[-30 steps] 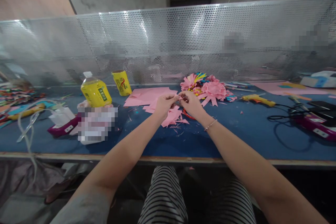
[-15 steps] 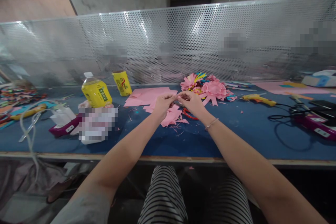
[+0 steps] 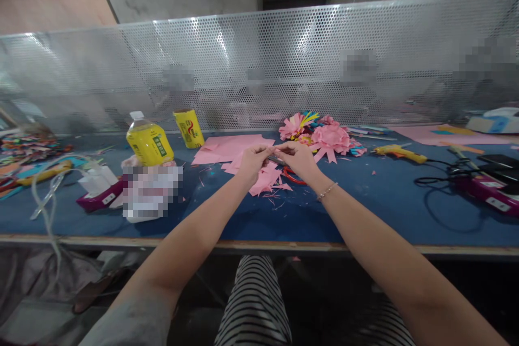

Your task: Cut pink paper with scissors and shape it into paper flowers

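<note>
Over the blue table (image 3: 275,227), my left hand (image 3: 255,162) and my right hand (image 3: 300,162) meet fingertip to fingertip. Both are closed in a pinch on a small piece of pink paper (image 3: 276,151), mostly hidden by the fingers. Below them lie cut pink paper scraps (image 3: 265,181) and thin slivers. Partly under my right hand shows a red loop (image 3: 292,176), perhaps a scissor handle. Pink paper sheets (image 3: 214,150) lie behind my left hand. Pink paper flowers (image 3: 330,138) with yellow and blue strips sit beyond my right hand.
A bottle of yellow liquid (image 3: 149,143) and a yellow can-like container (image 3: 189,128) stand at left. Purple power strips (image 3: 103,197) with cables lie on both sides. A yellow glue gun (image 3: 399,152) rests at right. A perforated metal screen (image 3: 227,75) closes the back.
My hands stay together in nearly the same place, with only slight finger movement. My right leg under the table has shifted to the right.
</note>
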`<move>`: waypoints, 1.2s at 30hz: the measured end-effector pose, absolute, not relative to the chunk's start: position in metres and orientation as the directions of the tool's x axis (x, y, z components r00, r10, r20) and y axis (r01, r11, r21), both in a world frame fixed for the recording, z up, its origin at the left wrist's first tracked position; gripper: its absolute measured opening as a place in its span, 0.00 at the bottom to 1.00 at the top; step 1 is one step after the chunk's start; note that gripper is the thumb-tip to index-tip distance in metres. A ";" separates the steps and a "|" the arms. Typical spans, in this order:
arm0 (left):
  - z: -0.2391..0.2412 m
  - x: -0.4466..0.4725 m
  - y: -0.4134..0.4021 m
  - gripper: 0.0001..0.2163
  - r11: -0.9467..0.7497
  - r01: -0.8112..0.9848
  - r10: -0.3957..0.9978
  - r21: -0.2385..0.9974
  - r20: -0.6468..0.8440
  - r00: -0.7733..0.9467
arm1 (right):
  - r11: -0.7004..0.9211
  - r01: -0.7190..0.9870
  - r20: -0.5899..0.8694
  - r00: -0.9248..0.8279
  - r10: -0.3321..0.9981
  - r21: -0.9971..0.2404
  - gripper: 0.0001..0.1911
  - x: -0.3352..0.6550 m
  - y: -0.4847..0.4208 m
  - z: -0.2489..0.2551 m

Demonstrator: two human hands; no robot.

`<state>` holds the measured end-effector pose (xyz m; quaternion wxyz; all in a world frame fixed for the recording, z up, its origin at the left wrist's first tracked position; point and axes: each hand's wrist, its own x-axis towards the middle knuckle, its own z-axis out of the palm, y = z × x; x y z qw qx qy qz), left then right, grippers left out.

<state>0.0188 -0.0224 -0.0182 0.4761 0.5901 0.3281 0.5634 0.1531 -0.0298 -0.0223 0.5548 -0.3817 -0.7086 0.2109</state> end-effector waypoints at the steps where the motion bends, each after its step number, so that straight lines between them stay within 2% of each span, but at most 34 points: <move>1: -0.018 0.019 -0.023 0.09 -0.349 -0.134 0.920 0.928 0.366 0.142 | 0.609 0.287 0.613 -0.089 0.785 -0.739 0.10 0.153 -0.030 -0.022; 6: -0.018 0.019 -0.023 0.08 -0.397 -0.064 0.907 0.915 0.402 0.122 | 0.545 0.243 0.556 -0.027 0.830 -0.802 0.09 0.150 -0.033 -0.018; 13: -0.020 0.021 -0.020 0.07 -0.352 -0.093 0.918 0.931 0.363 0.158 | 0.411 0.040 0.411 -0.002 0.912 -0.911 0.08 0.152 -0.031 -0.017; 18: -0.016 0.018 -0.024 0.14 -0.423 0.085 0.901 0.902 0.409 0.143 | 0.409 0.053 0.410 0.020 0.912 -0.911 0.07 0.153 -0.027 -0.019; 21: -0.013 0.018 -0.026 0.11 -0.460 0.160 0.883 0.874 0.431 0.184 | 0.429 0.072 0.429 -0.009 0.903 -0.901 0.07 0.154 -0.025 -0.021; 24: -0.012 0.019 -0.028 0.07 -0.454 0.156 0.884 0.877 0.422 0.200 | 0.457 0.074 0.454 -0.050 0.889 -0.886 0.07 0.154 -0.023 -0.023; 32: -0.011 0.017 -0.030 0.09 -0.451 0.136 0.880 0.882 0.414 0.231 | 0.456 0.061 0.450 -0.098 0.888 -0.888 0.10 0.155 -0.022 -0.027; 36: -0.015 0.019 -0.027 0.08 -0.444 0.142 0.885 0.885 0.408 0.224 | 0.467 0.142 0.460 -0.084 0.884 -0.872 0.08 0.157 -0.025 -0.022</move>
